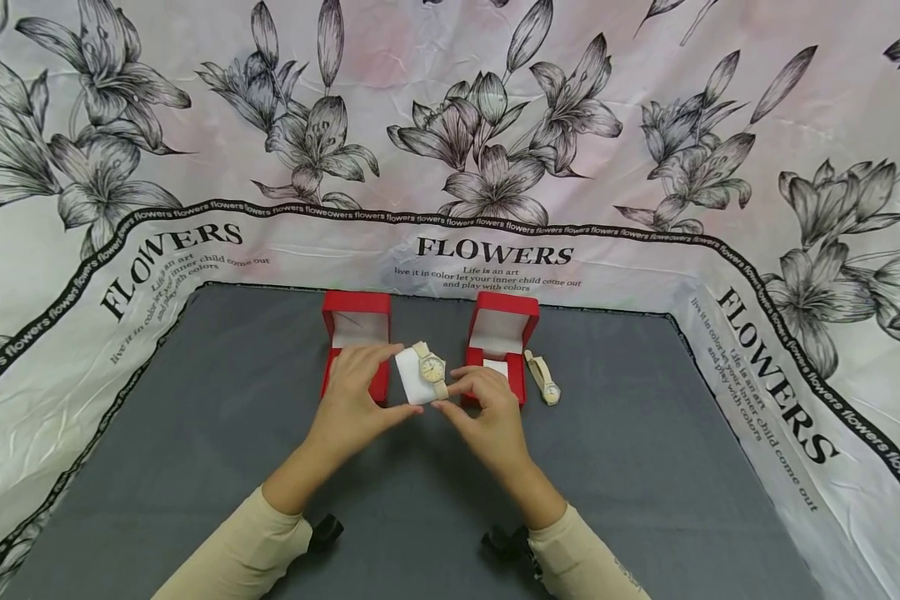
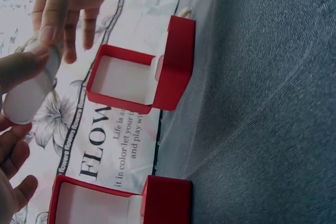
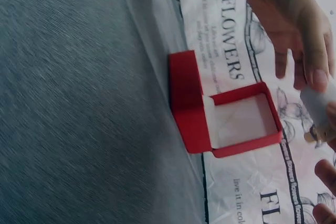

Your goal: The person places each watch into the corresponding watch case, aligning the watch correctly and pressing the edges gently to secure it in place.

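Up in front of the two boxes, my left hand (image 1: 345,396) pinches a white watch cushion (image 1: 412,379) between thumb and fingers. A wristwatch (image 1: 432,369) with a cream strap and pale round dial lies across the cushion's right side. My right hand (image 1: 497,417) grips the strap's end and the cushion's edge there with thumb and fingers. In the left wrist view the cushion (image 2: 29,95) shows its smooth white side, and the dial is hidden. Behind the left hand stands a red watch box (image 1: 356,310), lid raised, its inside partly covered by the fingers.
A second red box (image 1: 507,307) stands behind the right hand with its lid up and a white insert (image 1: 495,367) inside. Right of it, another cream-strapped watch (image 1: 546,385) lies on the grey cloth (image 1: 645,467). A flower-printed sheet (image 1: 495,258) borders the cloth.
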Demonstrator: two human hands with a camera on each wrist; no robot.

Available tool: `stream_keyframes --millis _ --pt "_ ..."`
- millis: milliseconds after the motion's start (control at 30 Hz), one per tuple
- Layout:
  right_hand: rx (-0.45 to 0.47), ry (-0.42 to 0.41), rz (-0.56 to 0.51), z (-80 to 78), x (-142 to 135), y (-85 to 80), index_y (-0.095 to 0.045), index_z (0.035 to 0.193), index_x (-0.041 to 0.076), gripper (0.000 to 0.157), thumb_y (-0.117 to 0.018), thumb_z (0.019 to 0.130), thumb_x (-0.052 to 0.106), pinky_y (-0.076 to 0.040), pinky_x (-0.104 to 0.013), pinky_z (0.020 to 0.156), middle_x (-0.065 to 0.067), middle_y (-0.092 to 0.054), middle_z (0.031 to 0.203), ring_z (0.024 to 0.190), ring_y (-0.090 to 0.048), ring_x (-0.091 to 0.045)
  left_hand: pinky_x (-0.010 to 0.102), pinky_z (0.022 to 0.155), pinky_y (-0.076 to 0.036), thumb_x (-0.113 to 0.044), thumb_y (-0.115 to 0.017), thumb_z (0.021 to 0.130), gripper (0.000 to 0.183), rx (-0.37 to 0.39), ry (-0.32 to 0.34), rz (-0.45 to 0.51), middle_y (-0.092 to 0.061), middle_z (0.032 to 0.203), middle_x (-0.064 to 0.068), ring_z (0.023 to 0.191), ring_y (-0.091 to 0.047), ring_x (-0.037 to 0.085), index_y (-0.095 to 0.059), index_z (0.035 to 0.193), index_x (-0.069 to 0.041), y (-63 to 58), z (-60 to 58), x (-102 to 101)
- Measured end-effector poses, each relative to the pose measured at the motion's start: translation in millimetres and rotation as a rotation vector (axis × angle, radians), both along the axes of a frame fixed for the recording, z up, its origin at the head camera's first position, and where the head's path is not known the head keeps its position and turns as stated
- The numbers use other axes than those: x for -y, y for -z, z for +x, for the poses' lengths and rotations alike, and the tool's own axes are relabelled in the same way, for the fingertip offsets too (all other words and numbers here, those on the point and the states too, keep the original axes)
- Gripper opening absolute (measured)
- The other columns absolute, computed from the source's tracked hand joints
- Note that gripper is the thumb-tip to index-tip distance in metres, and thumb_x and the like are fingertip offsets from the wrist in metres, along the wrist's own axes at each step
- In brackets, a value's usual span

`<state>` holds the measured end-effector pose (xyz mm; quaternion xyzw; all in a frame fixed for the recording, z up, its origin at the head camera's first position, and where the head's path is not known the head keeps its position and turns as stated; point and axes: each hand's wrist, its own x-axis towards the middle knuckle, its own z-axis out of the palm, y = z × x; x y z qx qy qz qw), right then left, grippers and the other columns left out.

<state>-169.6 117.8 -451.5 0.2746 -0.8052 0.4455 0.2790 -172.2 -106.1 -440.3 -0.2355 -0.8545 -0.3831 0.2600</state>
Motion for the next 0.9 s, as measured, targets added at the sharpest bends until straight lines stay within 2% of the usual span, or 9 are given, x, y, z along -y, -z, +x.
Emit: stream_keyframes --millis 100,233,300,400,600,700,900 --pt "0.002 -0.021 0.032 0.6 2.6 1.7 -0.075 0.090 0.011 0.022 -0.091 0.076 0.009 -0.046 -0.036 0.090 -0.008 -0.074 0.103 0.099 -0.066 -0.022 0.049 0.099 -0.044 -0.024 -0.101 0.063 0.083 0.037 0.010 -0.023 -0.067 0.129 0.009 0.118 -0.053 0.028 -0.063 0.135 -0.008 -0.2 0.0 2.5" --pt "0.108 -0.135 0.106 -4.5 -8.9 -4.5 -0.077 0.100 0.013 0.024 -0.088 0.080 0.008 -0.050 -0.033 0.096 -0.002 -0.073 0.109 0.108 -0.065 -0.019 0.049 0.099 -0.046 -0.023 -0.098 0.067 0.084 0.123 0.018 -0.055 -0.063 0.135 0.009 0.121 -0.051 0.027 -0.059 0.141 -0.012 -2.8 -0.1 7.3" --pt "0.159 -0.183 0.130 -9.0 -18.6 -9.2 -0.077 0.108 0.015 0.030 -0.087 0.080 0.007 -0.051 -0.035 0.099 0.000 -0.072 0.114 0.113 -0.064 -0.018 0.049 0.099 -0.047 -0.023 -0.098 0.068 0.085 0.152 0.028 -0.066 -0.062 0.137 0.008 0.122 -0.050 0.026 -0.058 0.143 -0.013 -5.5 -0.3 9.7" --pt "0.164 -0.192 0.161 -14.2 -27.5 -13.7 -0.073 0.121 0.016 0.045 -0.088 0.079 0.009 -0.049 -0.041 0.103 0.000 -0.069 0.123 0.119 -0.060 -0.019 0.049 0.100 -0.047 -0.024 -0.098 0.069 0.085 0.180 0.057 -0.081 -0.062 0.137 0.006 0.123 -0.049 0.024 -0.058 0.143 -0.015 -8.7 -1.2 12.1" --pt "0.175 -0.194 0.279 -15.7 -29.3 -16.3 -0.058 0.144 0.018 0.072 -0.089 0.079 0.015 -0.039 -0.051 0.113 -0.003 -0.059 0.143 0.135 -0.050 -0.022 0.050 0.104 -0.043 -0.025 -0.098 0.068 0.085 0.179 0.151 -0.143 -0.064 0.136 0.004 0.125 -0.049 0.023 -0.059 0.143 -0.014 -9.4 -1.4 11.2" --pt "0.180 -0.229 0.317 -15.6 -29.9 -17.1 -0.054 0.149 0.017 0.078 -0.088 0.079 0.012 -0.035 -0.054 0.116 -0.003 -0.057 0.147 0.139 -0.047 -0.024 0.050 0.104 -0.041 -0.027 -0.099 0.067 0.086 0.166 0.190 -0.159 -0.065 0.135 0.004 0.124 -0.050 0.023 -0.060 0.142 -0.015 -9.2 -0.2 10.2" --pt "0.233 -0.304 0.323 -13.3 -36.2 -20.3 -0.049 0.152 0.019 0.082 -0.088 0.080 0.013 -0.040 -0.053 0.114 -0.002 -0.050 0.152 0.142 -0.040 -0.024 0.050 0.104 -0.041 -0.028 -0.098 0.066 0.087 0.166 0.222 -0.150 -0.065 0.136 0.003 0.125 -0.049 0.022 -0.059 0.143 -0.014 -10.1 1.9 9.5"
